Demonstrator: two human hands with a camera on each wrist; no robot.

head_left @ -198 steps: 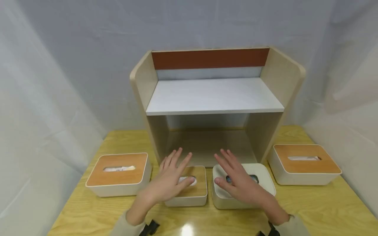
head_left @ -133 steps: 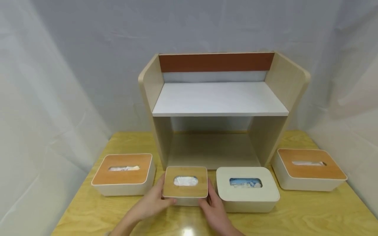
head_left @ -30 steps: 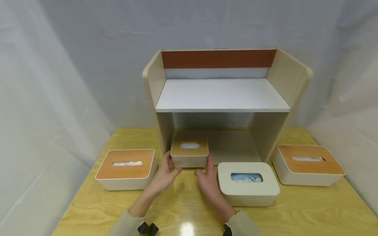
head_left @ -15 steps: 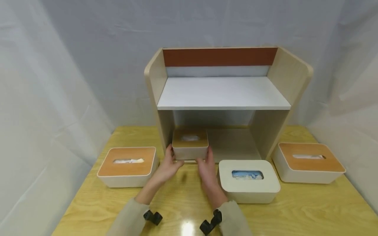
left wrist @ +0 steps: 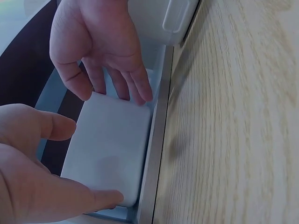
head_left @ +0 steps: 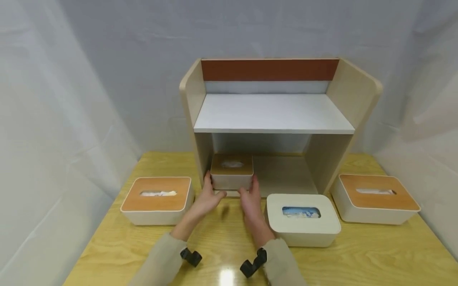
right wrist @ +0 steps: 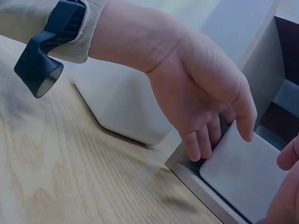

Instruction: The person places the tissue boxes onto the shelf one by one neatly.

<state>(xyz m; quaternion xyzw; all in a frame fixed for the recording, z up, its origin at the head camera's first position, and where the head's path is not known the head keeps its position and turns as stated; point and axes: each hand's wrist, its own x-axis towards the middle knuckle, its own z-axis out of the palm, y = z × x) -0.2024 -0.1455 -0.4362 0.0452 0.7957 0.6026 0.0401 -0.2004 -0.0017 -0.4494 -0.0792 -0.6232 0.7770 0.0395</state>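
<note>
Both forearms reach forward from the near side of the table (head_left: pixel 211 230) and converge on the small wood-topped box (head_left: pixel 231 182). This box stands in the lower compartment of the shelf unit (head_left: pixel 359 89), close to its left side panel, with its front face just behind the front edge of the base (head_left: pixel 286 182).

The left hand (head_left: pixel 207 200) is positioned at the box's left side. Its extended fingers (left wrist: pixel 105 198) lie against that side; the thumb (left wrist: pixel 60 127) points inward across the front. The right hand (head_left: pixel 251 202) mirrors this pose: slightly bent fingers (right wrist: pixel 202 144) contact the right side, and the thumb (right wrist: pixel 245 123) projects before the front face. Neither hand is clenched or wrapped around the box; the box is flanked between the two. Thumb contact cannot be determined.

Beige sleeves (head_left: pixel 162 258) end behind the wrists, each fitted with a black wrist device (head_left: pixel 191 257). The white-lidded box (head_left: pixel 304 228) stands on the table just beside the right hand. An orange-topped box (head_left: pixel 157 206) stands left of the shelf unit; a second orange-topped unit (head_left: pixel 379 198) stands on the right.
</note>
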